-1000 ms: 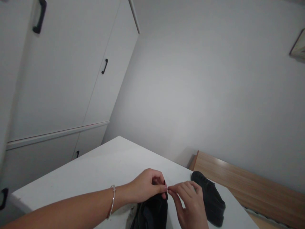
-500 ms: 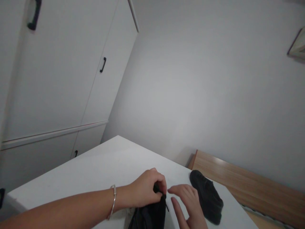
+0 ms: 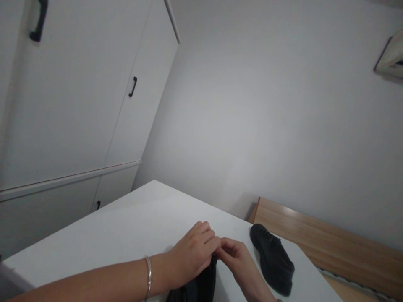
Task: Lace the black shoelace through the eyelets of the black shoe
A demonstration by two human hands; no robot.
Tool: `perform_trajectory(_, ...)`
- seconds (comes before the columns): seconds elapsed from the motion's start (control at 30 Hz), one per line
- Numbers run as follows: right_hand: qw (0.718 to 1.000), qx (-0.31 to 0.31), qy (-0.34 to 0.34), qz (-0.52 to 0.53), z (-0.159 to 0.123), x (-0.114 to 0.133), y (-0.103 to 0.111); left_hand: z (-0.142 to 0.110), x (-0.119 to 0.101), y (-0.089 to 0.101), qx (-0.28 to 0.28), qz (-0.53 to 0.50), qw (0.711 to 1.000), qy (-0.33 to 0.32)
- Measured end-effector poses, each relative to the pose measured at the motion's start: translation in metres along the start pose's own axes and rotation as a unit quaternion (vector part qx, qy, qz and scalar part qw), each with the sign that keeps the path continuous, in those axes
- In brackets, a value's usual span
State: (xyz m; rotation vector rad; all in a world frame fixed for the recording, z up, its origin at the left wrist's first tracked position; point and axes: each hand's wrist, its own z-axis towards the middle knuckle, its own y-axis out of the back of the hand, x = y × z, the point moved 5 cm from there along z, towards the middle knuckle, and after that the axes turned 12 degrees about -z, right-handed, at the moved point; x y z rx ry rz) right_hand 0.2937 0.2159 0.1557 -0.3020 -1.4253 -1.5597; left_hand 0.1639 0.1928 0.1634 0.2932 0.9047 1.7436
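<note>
A black shoe is at the bottom middle of the head view, its lower part cut off by the frame edge. My left hand, with a silver bracelet on the wrist, is closed on the top of this shoe and covers much of it. My right hand touches the left one, thumb and forefinger pinched together at the shoe's upper end. A dark shoelace is at that spot, mostly hidden by the fingers. Another black shoe lies on the white table, to the right of my right hand.
White cupboards with black handles stand at the left, past the table edge. A grey wall rises behind. Beyond the table's right edge is a wooden board. Part of a framed object hangs at upper right.
My right hand has moved left to meet my left hand, and its spread thumb and forefinger have closed into a pinch. My left hand has turned, its back now hiding more of the shoe.
</note>
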Motion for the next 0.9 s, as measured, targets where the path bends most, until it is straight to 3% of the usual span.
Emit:
perform_trajectory(0.2, 0.998, -0.017, 0.015, -0.055, 0.001, -0.001, -0.001, -0.004, 0.003, 0.007, -0.054, -0.050, 0.997, -0.012)
perform_trajectory(0.4, 0.979, -0.092, 0.057, -0.170, -0.003, 0.008, 0.000, -0.021, -0.003, 0.023, -0.088, -0.166, 0.981, -0.038)
perform_trajectory(0.47, 0.972, -0.108, 0.066, -0.200, -0.004, 0.009, 0.000, -0.027, -0.002, 0.025, -0.091, -0.197, 0.976, -0.019)
perform_trajectory(0.57, 0.964, -0.111, 0.073, -0.228, -0.006, 0.008, -0.001, -0.036, 0.005, 0.028, -0.099, -0.254, 0.960, 0.061)
perform_trajectory(0.67, 0.956, -0.142, 0.080, -0.243, -0.014, 0.005, 0.005, -0.046, 0.004, 0.035, -0.042, -0.321, 0.939, 0.116)
perform_trajectory(0.8, 0.942, -0.193, 0.128, -0.241, -0.038, 0.007, 0.017, -0.062, -0.013, 0.043, 0.121, -0.313, 0.927, 0.169)
perform_trajectory(0.9, 0.922, -0.211, 0.173, -0.275, -0.063, 0.016, 0.014, -0.065, -0.018, 0.038, 0.138, -0.304, 0.923, 0.189)
